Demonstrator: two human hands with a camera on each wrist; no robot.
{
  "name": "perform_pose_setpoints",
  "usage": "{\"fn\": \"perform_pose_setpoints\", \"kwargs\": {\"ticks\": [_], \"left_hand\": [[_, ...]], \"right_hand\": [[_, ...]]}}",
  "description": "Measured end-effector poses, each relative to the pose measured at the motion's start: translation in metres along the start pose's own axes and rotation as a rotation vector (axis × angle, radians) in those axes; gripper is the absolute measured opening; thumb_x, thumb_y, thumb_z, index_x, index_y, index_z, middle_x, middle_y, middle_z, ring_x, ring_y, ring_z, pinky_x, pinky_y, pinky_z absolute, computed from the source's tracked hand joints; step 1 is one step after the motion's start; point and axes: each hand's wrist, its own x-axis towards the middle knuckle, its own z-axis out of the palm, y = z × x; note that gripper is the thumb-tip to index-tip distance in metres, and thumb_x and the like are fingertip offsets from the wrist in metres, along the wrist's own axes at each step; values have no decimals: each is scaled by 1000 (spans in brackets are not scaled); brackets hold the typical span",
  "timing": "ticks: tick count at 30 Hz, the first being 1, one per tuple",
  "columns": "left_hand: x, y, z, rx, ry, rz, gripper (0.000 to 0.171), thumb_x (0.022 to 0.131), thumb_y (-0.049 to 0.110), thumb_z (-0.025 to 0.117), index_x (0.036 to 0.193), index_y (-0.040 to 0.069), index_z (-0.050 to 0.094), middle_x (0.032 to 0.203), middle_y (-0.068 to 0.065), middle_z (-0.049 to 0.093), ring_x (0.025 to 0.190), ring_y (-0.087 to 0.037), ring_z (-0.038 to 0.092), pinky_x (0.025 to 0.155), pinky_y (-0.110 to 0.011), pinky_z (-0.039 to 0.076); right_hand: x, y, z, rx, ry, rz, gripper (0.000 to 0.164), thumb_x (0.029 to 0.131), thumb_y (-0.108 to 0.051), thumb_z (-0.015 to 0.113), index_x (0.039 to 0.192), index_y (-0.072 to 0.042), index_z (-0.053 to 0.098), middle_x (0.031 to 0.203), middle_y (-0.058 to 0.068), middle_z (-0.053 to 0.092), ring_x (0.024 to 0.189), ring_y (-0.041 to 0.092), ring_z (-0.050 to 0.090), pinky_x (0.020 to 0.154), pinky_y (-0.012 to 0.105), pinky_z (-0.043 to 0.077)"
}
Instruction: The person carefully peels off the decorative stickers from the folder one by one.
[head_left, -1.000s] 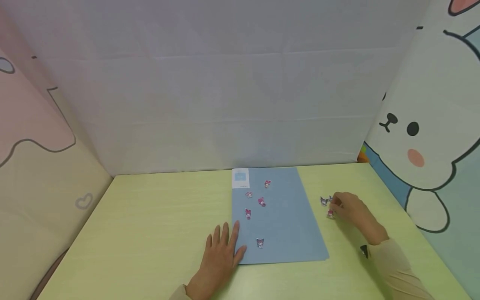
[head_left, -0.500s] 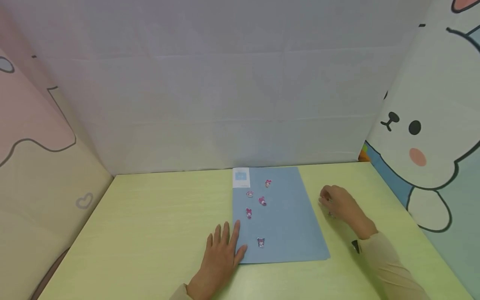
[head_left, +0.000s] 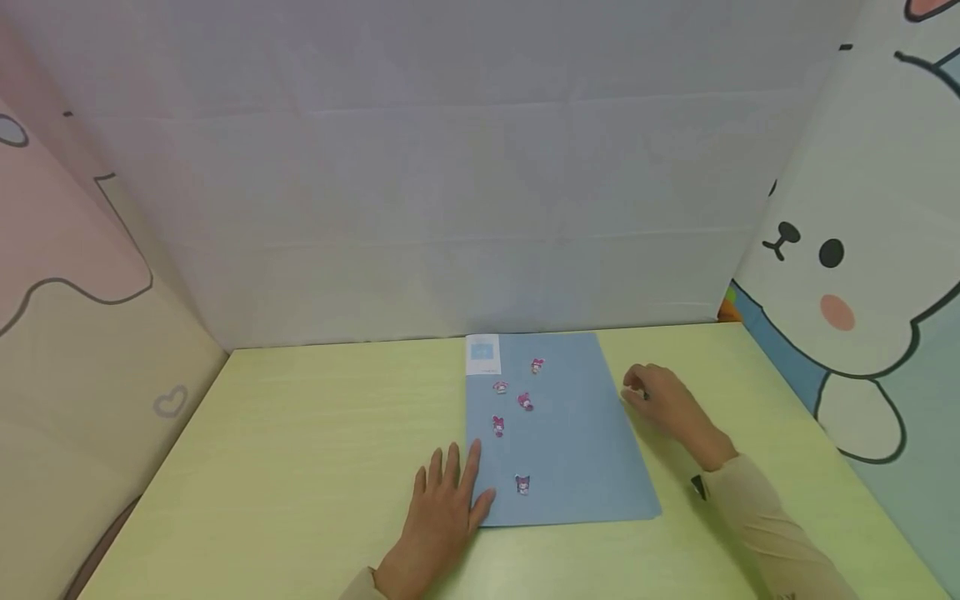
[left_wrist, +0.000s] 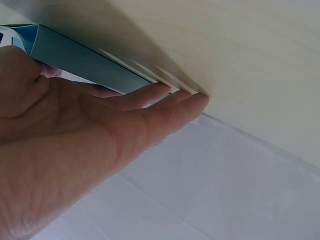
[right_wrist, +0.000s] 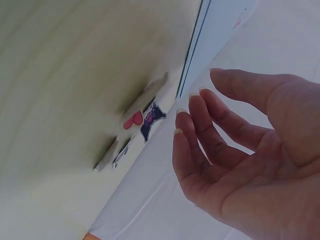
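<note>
Five pink-purple cartoon stickers [head_left: 525, 402] are set on the mid-frame, blue rectangular folder [head_left: 577, 442]; loose dark-purple cutouts [right_wrist: 153, 120] are left. Left hand [head_left: 441, 512] is spread, right hand [head_left: 667, 407] loosely bent, both empty.

No words or numbers can be read. White label [head_left: 483, 366] borne on far left corner of blue folder [head_left: 577, 433]; fine print too small to be deciphered. Heart outline [head_left: 171, 402] printed on left-side wall [head_left: 90, 417].
</note>
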Motion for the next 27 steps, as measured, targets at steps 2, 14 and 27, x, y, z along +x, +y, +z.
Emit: {"fn": "perform_pose_setpoints", "kwargs": {"ticks": [2,14,27], "left_hand": [[0,0,0,0,-2,0,61,103,44,57,151,7,48,139,-25,56,127,-45,53,97,-59,48],[0,0,-4,-15,-13,1,61,104,43,57,151,6,47,140,-26,55,128,-46,53,97,-60,48],[1,1,-4,-8,-32,-6,61,104,45,56,152,7,47,140,-25,54,129,-46,53,98,-60,47]], "right_hand": [[2,-2,2,8,-5,9,8,92,1,71,95,5,65,89,16,66,87,37,65,80,54,53],[11,-9,13,37,21,3,8,93,0,70,97,5,65,93,17,66,92,38,65,83,54,52],[24,-16,28,9,87,-151,11,88,5,73,93,4,64,87,15,65,84,35,64,79,51,53]]}}
